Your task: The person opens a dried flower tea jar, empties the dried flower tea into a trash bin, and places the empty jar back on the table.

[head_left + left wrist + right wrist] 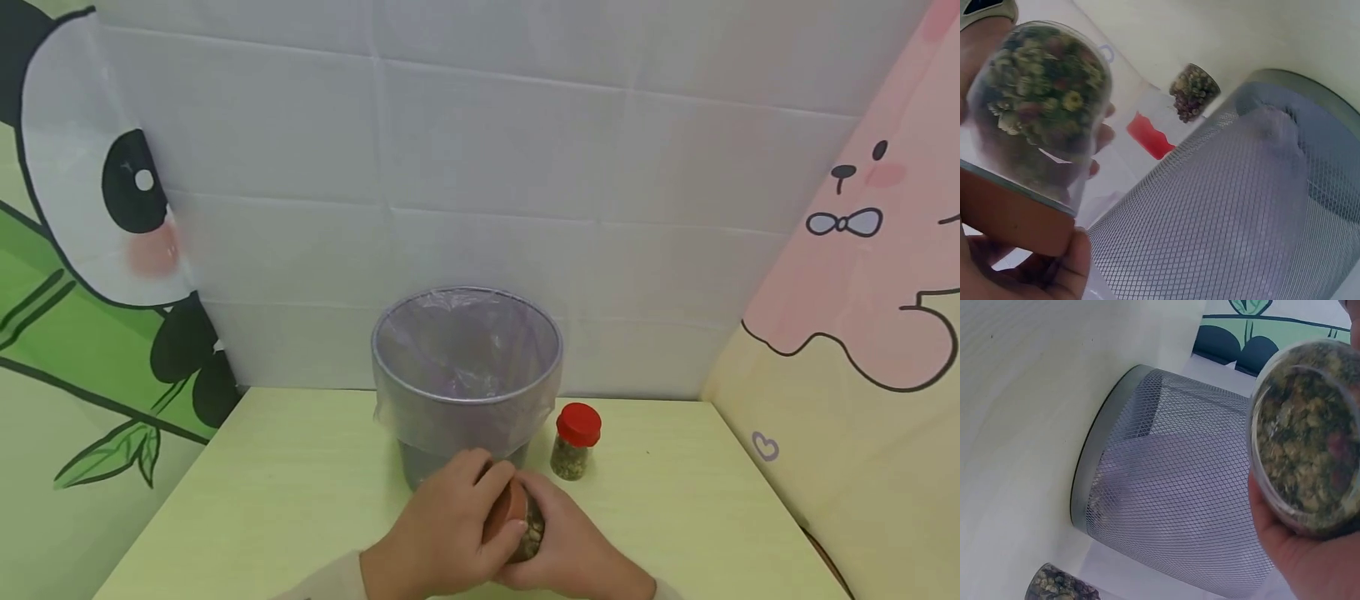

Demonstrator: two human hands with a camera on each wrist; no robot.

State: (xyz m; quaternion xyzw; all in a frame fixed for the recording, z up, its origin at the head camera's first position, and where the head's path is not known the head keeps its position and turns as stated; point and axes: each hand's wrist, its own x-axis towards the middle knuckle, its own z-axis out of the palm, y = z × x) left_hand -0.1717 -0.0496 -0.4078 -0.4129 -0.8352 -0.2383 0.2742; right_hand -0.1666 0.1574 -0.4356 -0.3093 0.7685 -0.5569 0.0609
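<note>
Between both hands, low in the head view, is a clear jar of dried flowers with an orange-brown lid. My left hand has its fingers curled over the lid, and the left wrist view shows them pinching the lid at its edge. Around the jar's body wraps my right hand; in the right wrist view the jar's base faces the camera. The lid sits on the jar, which is tilted. Both hands are in front of a mesh bin lined with a thin plastic bag.
A smaller jar with a red lid, holding dried flowers, stands upright right of the bin. Behind the pale yellow table hangs a white creased sheet. Painted walls flank both sides.
</note>
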